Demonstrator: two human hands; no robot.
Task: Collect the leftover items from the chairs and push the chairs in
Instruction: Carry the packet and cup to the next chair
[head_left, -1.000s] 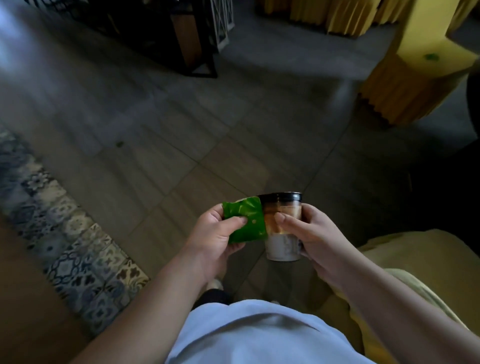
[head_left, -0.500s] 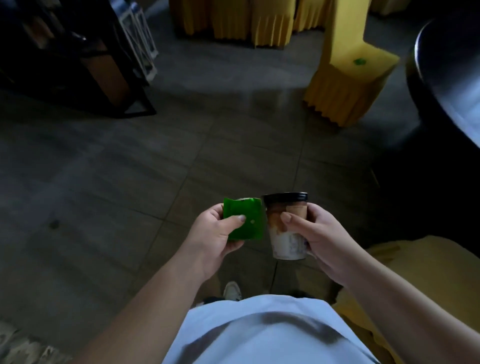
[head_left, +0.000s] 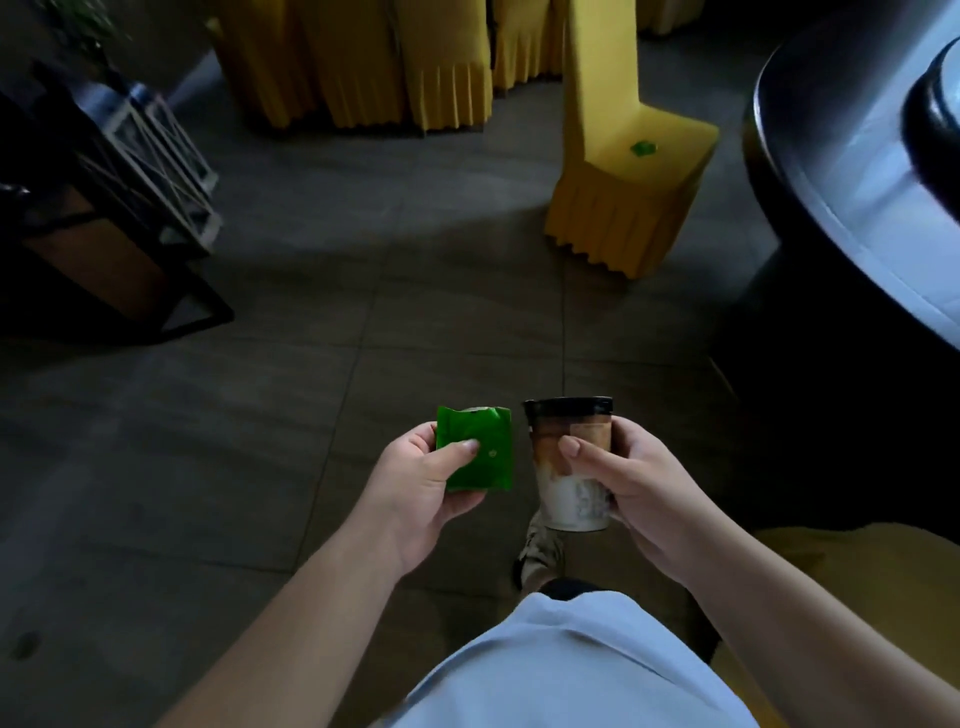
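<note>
A green packet (head_left: 475, 451) is pinched in the left hand (head_left: 426, 486), thumb on top. A lidded cup (head_left: 570, 462) is gripped upright by the right hand (head_left: 631, 480). Another green scrap (head_left: 643, 148) is seen on the yellow chair (head_left: 631, 156) seat ahead, beside the table (head_left: 852, 156).

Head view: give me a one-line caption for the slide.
Left hand holds a green packet, right hand a lidded cup; another green scrap lies on the yellow chair ahead.

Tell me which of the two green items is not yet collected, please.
The small green item lying on the seat of the yellow chair near the table. The other, a green packet, is already held in the left hand.
</note>
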